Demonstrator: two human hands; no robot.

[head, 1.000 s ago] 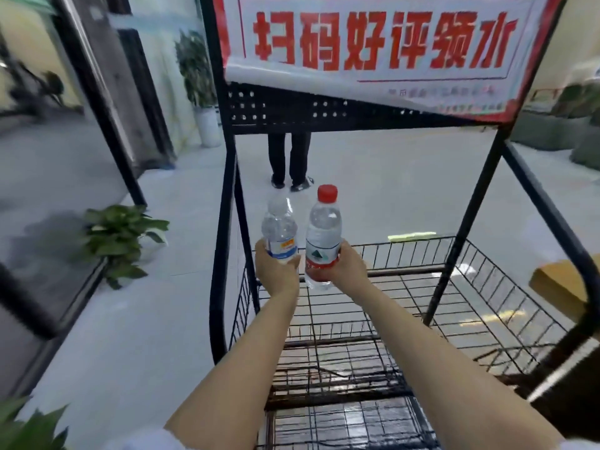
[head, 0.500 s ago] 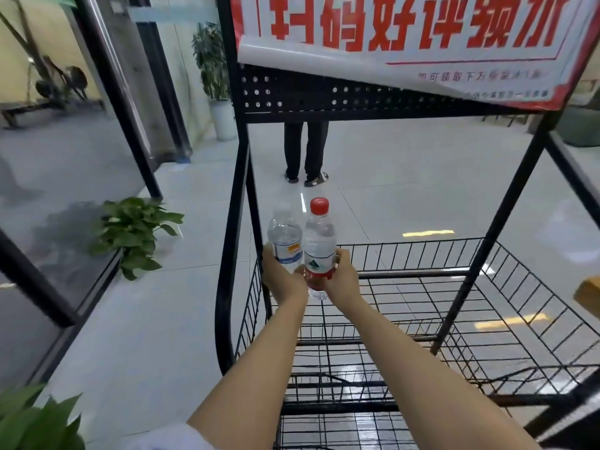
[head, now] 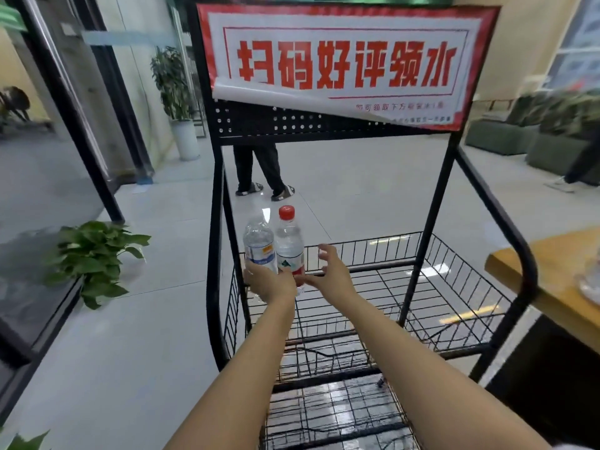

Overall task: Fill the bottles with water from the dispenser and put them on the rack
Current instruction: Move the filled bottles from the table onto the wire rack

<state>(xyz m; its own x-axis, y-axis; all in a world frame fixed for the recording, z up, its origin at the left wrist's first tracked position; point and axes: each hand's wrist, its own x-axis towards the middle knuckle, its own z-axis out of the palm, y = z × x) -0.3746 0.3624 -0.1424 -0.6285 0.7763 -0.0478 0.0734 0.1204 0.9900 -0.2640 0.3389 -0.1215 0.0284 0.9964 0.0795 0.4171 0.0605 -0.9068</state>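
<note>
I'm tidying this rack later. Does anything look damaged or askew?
Yes: the poster atop the rack is peeling. Its lower edge curls up at the left, baring the perforated panel behind.

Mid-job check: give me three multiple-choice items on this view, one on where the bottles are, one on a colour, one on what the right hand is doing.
1. The clear-capped bottle and the red-capped bottle are at which part of the top wire basket?
A. far left corner
B. near right corner
C. middle

2. The label on the bottle that the left hand grips shows:
A. green and red
B. black
C. blue and orange

3. The right hand is:
A. gripping the red-capped bottle
B. open, fingers spread, beside that bottle
C. out of view

Answers:
1 A: both bottles are by the basket's left and rear rails.
2 C: a blue band and an orange patch show just above the fingers.
3 B: its fingers are spread and curl round nothing.
</note>
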